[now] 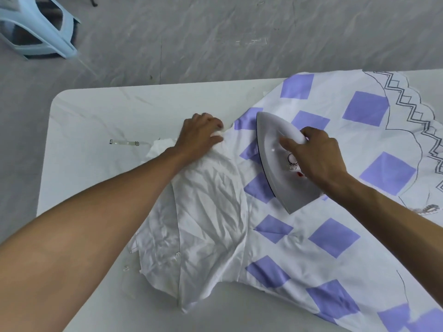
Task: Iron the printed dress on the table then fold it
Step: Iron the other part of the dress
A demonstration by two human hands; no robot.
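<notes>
dress (335, 236) cropped right, stool (36, 27) cropped left

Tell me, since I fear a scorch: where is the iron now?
Head view, right of centre: the iron lies flat on the dress among purple squares, its handle in the right hand; the left hand pinches cloth left of it.

My two arms bare along all the length in view, my left forearm (96, 212) smooth and broad close to the camera, my right forearm (393, 212) showing faint cords near the wrist, my left hand (200, 137) and my right hand (320, 156) bare, knuckles plainly ridged
</notes>
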